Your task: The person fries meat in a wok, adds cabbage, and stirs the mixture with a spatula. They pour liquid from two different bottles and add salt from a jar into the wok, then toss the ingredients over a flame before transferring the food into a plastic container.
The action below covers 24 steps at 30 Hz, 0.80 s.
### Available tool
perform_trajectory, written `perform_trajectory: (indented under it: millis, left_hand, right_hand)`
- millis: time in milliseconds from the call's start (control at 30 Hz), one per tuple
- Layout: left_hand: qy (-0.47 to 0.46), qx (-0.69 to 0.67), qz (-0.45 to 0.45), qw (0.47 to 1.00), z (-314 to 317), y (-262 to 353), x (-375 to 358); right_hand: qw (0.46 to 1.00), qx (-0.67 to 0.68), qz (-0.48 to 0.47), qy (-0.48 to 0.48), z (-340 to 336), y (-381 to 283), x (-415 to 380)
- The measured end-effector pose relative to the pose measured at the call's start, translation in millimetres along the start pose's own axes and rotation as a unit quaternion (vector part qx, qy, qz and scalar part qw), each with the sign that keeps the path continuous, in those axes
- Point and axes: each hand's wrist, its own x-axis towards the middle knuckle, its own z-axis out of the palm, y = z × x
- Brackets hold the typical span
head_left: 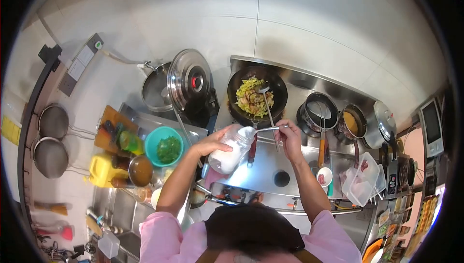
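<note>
My left hand is closed around a clear jar of white powder or fine grains, tilted with its mouth toward the right. My right hand pinches the handle of a metal spoon, whose bowl is at the jar's mouth and looks loaded with white. Beyond both hands sits a dark wok on the stove, with yellow-green and brown chopped food in it. A long-handled metal spatula rests in the wok, its handle reaching down toward my right hand.
Left of the wok, a pot stands by a shiny lid. A turquoise bowl holds chopped greens. To the right are a small pan, a pan of yellowish liquid, a small white bowl and plastic containers.
</note>
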Motion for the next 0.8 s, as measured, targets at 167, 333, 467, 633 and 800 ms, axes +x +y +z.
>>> perform_trajectory:
  millis: [167,333,467,633,800]
  left_hand:
    - [0.058,0.004,0.03,0.998,-8.2,-23.0,12.2]
    - [0.09,0.017,0.026,0.995,-4.1,-41.8,-14.3]
    - [0.103,0.009,0.037,0.994,6.4,-40.0,-32.5]
    - [0.129,-0.004,0.05,0.99,12.1,-37.8,-43.6]
    - [0.16,-0.024,0.044,0.986,15.8,-38.3,-48.0]
  right_hand:
    - [0.992,-0.018,-0.064,0.107,-24.3,0.0,52.1]
    - [0.888,-0.394,-0.199,0.13,-35.3,8.6,121.2]
    - [0.778,-0.572,-0.252,0.056,-10.7,-4.5,163.8]
    - [0.763,-0.562,-0.313,0.071,20.3,-26.8,197.9]
    - [0.79,-0.508,-0.321,0.12,23.5,-40.6,184.0]
